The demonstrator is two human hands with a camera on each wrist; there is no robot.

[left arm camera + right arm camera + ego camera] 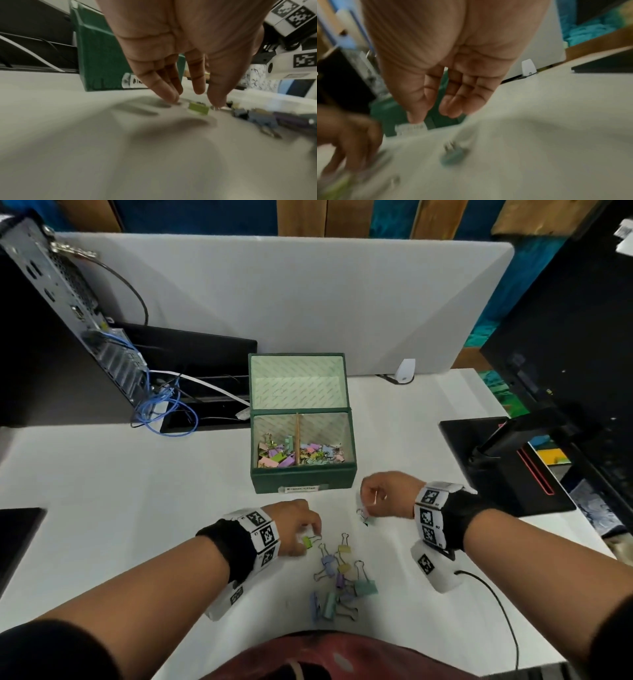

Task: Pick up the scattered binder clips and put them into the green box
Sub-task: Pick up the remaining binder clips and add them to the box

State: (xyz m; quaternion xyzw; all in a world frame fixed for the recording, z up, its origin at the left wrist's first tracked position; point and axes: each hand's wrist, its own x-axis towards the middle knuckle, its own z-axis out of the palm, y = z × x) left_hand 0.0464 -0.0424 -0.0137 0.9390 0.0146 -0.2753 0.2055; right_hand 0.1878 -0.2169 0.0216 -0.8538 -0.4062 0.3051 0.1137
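Note:
The green box [303, 479] stands open at mid-table, its two lower compartments holding several pastel binder clips. A loose pile of binder clips [339, 577] lies in front of it. My left hand [310, 534] reaches down at the pile's left edge. In the left wrist view its fingertips [171, 98] and thumb touch the table on either side of a lime-green clip [198, 108] without closing on it. My right hand [368, 505] hovers with relaxed fingers above a teal clip [453, 154] lying alone on the table, holding nothing.
A computer case [68, 302] with blue cables [164, 412] stands at the back left. A black monitor stand [507, 467] occupies the right side. A white partition [308, 296] closes the back. A black cable [496, 604] trails near my right wrist.

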